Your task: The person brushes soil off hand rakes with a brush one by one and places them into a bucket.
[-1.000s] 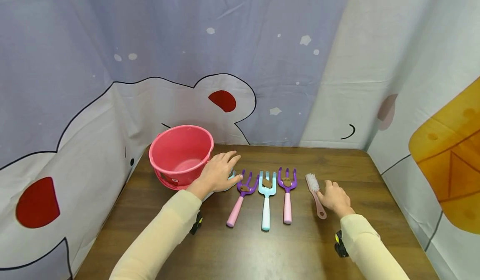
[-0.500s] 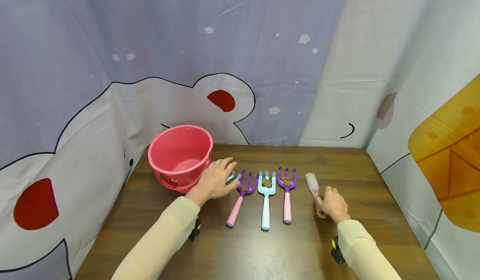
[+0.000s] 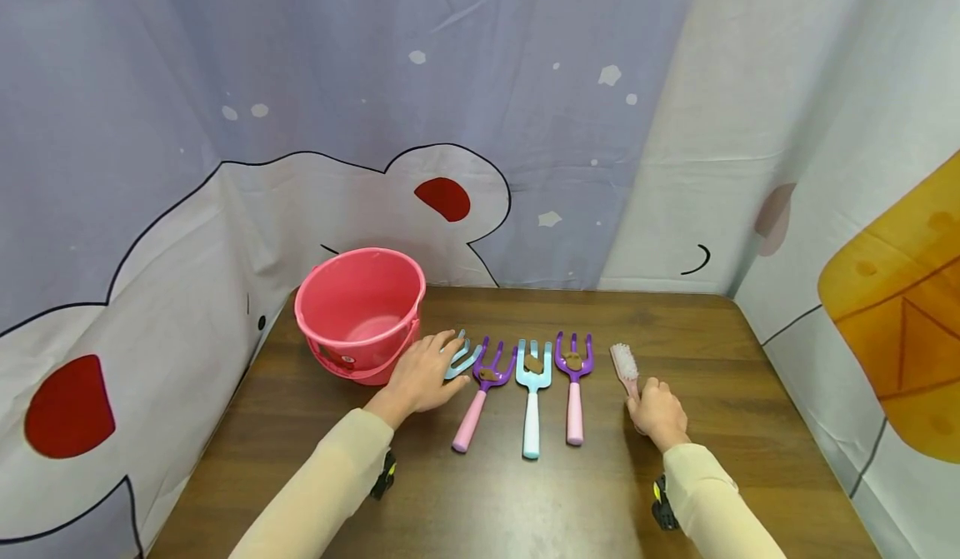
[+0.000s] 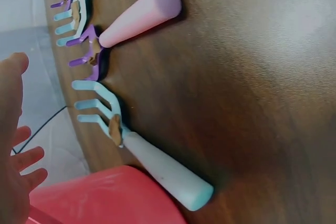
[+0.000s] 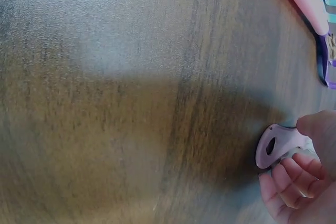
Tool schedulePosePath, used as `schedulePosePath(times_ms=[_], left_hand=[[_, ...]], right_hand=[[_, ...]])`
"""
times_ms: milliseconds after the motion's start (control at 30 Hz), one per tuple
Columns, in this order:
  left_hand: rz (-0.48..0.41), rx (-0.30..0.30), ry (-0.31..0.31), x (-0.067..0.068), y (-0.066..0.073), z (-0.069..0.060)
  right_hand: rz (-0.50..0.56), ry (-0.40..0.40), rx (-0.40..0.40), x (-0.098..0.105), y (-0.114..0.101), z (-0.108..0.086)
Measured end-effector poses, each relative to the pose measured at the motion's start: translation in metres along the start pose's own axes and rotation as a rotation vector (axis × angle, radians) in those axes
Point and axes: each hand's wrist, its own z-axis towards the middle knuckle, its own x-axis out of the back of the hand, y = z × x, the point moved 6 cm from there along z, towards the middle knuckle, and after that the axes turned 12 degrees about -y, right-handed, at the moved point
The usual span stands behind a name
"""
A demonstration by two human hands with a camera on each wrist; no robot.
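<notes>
My right hand (image 3: 660,413) grips the handle of a small pink brush (image 3: 624,361) with white bristles, which lies on the table. In the right wrist view, thumb and fingers are on either side of the pink handle (image 5: 281,142), whose holed end sticks out. My left hand (image 3: 422,377) hovers with extended fingers over a light blue hand fork (image 4: 163,166), holding nothing. That fork's handle is hidden from the head view. To its right lie a purple fork (image 3: 472,420) with a pink handle, another light blue fork (image 3: 532,413) and a second purple one (image 3: 575,409). Brown lumps sit on their heads.
A pink bucket (image 3: 360,346) stands at the back left, close beside my left hand. The wooden table (image 3: 480,501) ends at a patterned cloth (image 3: 540,126) that hangs behind it and along the sides.
My right hand has moved down and left onto the brush handle and closed around it. My left hand has dropped slightly toward me, uncovering more of the leftmost fork's tines.
</notes>
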Motion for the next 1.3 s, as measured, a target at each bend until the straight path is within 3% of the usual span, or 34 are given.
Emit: schedulePosePath(times_ms=[367,767,1100,1300], left_hand=[[-0.063,0.025,-0.002,-0.023,-0.012,-0.015],[-0.078,0.014,0.064,-0.04,-0.02,-0.029],[-0.101,0.087,-0.018,-0.046,-0.03,-0.037],[-0.108,0.109,-0.02,-0.049,-0.037,-0.04]], right_hand=[[0.033,0.076,-0.002,-0.004,0.001,-0.003],[0.074,-0.034,-0.078,-0.003,0.008,-0.004],[0.098,-0.065,-0.095,-0.003,0.008,-0.005],[0.074,-0.039,-0.053,-0.003,0.005,-0.002]])
